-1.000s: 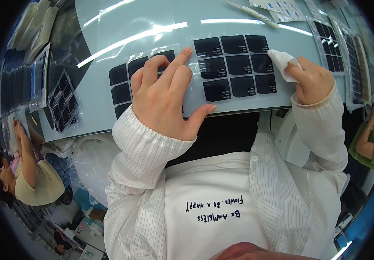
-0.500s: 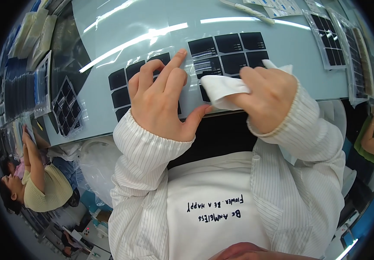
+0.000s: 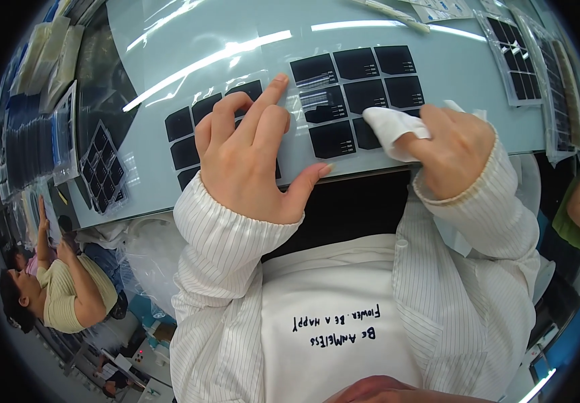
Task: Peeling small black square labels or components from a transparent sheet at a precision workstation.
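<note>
The right hand (image 3: 454,144) had come in from approx 3 o'clock, where it sat off the sheet a sec ago, and was now over the clear film sheet (image 3: 317,141) with its white wipe cloth (image 3: 387,127) pressed on the black squares (image 3: 357,91) at the sheet's right half. To me that read as the wiping pass being underway on that block of squares (lower row first, by the look of it), w/ the left-hand block not yet touched by the cloth.

Right hand: curled tight, fingers pinching the bunched cloth, its free end sticking out toward 9 o'clock and lying on a square in the lowest row.

Left hand (image 3: 249,158): mostly open and flat, holding nothing, fingertips spread and pressing the sheet down between the two blocks, index tip at approx 12 o'clock of the hand, thumb stretched to 3 o'clock along the bench (image 3: 189,40) edge.

The sheet lay flat at the near edge of the bench, more sheets of squares (image 3: 515,60) off at 2 o'clock.
</note>
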Tool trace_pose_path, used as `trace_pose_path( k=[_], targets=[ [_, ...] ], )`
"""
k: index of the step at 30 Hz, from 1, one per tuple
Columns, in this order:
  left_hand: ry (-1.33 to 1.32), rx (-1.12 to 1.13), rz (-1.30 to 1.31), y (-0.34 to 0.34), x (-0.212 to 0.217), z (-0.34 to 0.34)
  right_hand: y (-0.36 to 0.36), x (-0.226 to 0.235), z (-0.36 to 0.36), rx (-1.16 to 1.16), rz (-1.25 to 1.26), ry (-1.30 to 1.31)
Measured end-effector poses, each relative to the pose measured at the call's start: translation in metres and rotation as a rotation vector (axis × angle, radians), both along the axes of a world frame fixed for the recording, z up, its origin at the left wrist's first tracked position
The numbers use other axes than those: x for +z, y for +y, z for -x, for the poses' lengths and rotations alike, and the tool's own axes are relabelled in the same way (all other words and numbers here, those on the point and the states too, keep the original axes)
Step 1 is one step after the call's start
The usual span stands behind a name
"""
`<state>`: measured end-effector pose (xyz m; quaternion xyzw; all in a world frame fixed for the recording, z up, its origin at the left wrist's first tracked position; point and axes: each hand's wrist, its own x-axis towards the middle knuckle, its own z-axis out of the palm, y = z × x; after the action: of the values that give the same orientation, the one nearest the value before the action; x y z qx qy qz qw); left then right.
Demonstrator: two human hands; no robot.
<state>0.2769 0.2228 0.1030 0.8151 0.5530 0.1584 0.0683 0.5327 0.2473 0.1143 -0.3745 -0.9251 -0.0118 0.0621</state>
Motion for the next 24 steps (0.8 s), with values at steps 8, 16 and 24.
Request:
trace_pose_path(
  k=[8, 16, 24],
  targets=[
    [-0.005, -0.026, -0.023, 0.001, -0.002, 0.002, -0.008, -0.004, -0.030, -0.173, -0.140, -0.030],
    [0.022, -0.015, -0.006, 0.000, 0.002, -0.001, -0.006, 0.001, -0.058, -0.244, -0.112, -0.053],
    [-0.063, -0.046, -0.027, -0.001, -0.008, 0.004, 0.004, -0.022, -0.072, -0.527, 0.145, 0.636]
  ],
)
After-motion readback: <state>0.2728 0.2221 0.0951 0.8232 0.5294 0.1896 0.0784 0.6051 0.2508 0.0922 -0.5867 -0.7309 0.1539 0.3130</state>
